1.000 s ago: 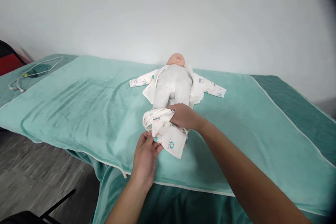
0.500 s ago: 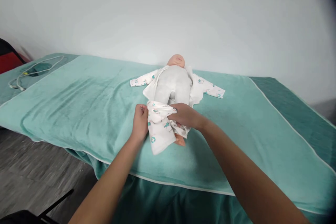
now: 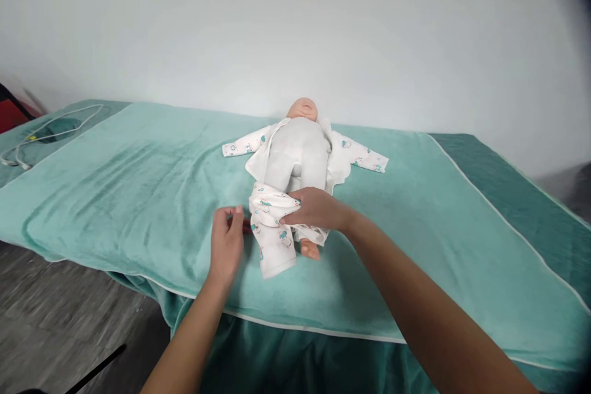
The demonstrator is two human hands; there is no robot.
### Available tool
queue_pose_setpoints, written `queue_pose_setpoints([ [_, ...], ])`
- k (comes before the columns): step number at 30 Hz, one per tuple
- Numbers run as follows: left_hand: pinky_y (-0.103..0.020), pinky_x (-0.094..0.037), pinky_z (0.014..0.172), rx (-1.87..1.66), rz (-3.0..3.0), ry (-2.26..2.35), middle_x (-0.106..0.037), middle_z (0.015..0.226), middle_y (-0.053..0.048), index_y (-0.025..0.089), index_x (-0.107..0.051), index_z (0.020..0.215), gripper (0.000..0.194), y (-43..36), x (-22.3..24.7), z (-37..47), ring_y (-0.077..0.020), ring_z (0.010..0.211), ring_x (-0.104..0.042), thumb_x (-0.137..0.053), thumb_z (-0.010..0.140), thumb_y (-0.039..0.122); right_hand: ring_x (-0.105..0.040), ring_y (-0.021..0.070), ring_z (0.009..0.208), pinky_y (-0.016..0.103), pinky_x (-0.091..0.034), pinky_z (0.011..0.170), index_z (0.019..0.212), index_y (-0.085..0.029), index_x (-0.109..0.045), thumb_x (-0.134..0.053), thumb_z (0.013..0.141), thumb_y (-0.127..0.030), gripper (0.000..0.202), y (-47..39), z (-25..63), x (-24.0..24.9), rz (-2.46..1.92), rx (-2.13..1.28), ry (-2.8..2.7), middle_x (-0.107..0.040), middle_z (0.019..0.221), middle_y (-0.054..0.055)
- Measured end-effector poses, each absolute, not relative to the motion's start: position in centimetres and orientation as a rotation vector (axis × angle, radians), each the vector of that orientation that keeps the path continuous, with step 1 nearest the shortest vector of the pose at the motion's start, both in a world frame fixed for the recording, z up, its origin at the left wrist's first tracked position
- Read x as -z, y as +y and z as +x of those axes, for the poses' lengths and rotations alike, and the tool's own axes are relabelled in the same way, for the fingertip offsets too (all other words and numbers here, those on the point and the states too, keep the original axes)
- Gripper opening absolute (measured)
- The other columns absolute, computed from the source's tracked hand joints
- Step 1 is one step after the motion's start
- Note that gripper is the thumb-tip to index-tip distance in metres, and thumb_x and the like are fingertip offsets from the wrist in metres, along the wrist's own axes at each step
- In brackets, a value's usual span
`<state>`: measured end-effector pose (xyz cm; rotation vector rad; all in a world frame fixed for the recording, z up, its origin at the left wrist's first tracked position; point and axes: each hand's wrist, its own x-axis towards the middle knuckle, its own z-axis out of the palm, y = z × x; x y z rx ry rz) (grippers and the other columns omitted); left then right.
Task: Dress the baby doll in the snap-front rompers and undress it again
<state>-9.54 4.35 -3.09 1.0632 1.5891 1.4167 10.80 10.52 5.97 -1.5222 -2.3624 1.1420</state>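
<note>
A baby doll [image 3: 298, 151] with a pale cloth body lies on its back, its head toward the wall. An open printed baby shirt [image 3: 339, 163] covers its arms. White printed baby pants [image 3: 274, 240] are bunched around its lower legs; one bare foot [image 3: 309, 249] pokes out at the right, and the other is hidden in the left pant leg. My right hand [image 3: 314, 209] grips the pants between the legs, thumb on top of the fabric. Just left of the pants, my left hand [image 3: 228, 240] is off the cloth, fingers curled but apart, holding nothing visible.
Under the doll is a bed with a teal plush cover [image 3: 138, 197], its front edge piped in white. A white cable [image 3: 60, 129] lies at the far left. Behind the bed rises a white wall [image 3: 295, 43]. Grey floor [image 3: 69, 314] shows at lower left.
My left hand has let go of the pants' left side and moved away leftward. My right hand keeps its grip. The left pant leg hangs straighter, and the view has shifted slightly.
</note>
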Motion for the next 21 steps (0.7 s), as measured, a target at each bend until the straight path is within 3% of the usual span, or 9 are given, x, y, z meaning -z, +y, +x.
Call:
queue_pose_setpoints([
  [3,-0.028,-0.045,0.066,-1.163,1.127,1.522,-0.059,0.073,0.0,0.02,-0.056,0.078,0.042,1.6,2.3,-9.8,-0.0155,0.068,-0.056,-0.049,0.092,0.059,-0.054,0.0165,0.067,0.026,-0.033,0.058,0.079,-0.02,-0.068,-0.068,0.074,-0.044,0.024,10.4,10.4,-5.8,-1.541,-1.05,-2.357,-0.063,0.069,0.0],
  [7,-0.025,-0.036,0.058,-1.012,1.252,1.413,-0.045,0.065,0.003,0.02,-0.049,0.07,0.042,0.8,1.4,-9.2,-0.0131,0.062,-0.045,-0.054,0.09,0.057,-0.051,0.0153,0.067,0.026,-0.032,0.058,0.071,-0.019,-0.062,-0.067,0.073,-0.039,0.021,10.5,10.3,-5.8,-1.524,-0.996,-2.374,-0.061,0.07,0.0],
  [13,-0.024,-0.033,0.055,-1.023,1.219,1.331,-0.042,0.061,0.005,0.022,-0.045,0.071,0.037,2.0,1.9,-8.7,-0.0129,0.057,-0.042,-0.053,0.091,0.051,-0.046,0.0126,0.057,0.026,-0.031,0.054,0.06,-0.02,-0.047,-0.06,0.073,-0.034,0.023,10.3,10.3,-5.9,-1.558,-1.021,-2.299,-0.051,0.056,-0.003],
  [21,-0.026,-0.031,0.061,-1.241,1.484,1.541,-0.048,0.067,0.003,0.022,-0.044,0.075,0.025,5.4,2.7,-8.4,-0.0147,0.063,-0.044,-0.044,0.097,0.035,-0.054,0.0142,0.05,0.025,-0.039,0.054,0.068,-0.021,-0.054,-0.057,0.075,-0.029,0.011,10.4,10.3,-5.7,-1.551,-1.144,-2.115,-0.053,0.051,-0.003],
])
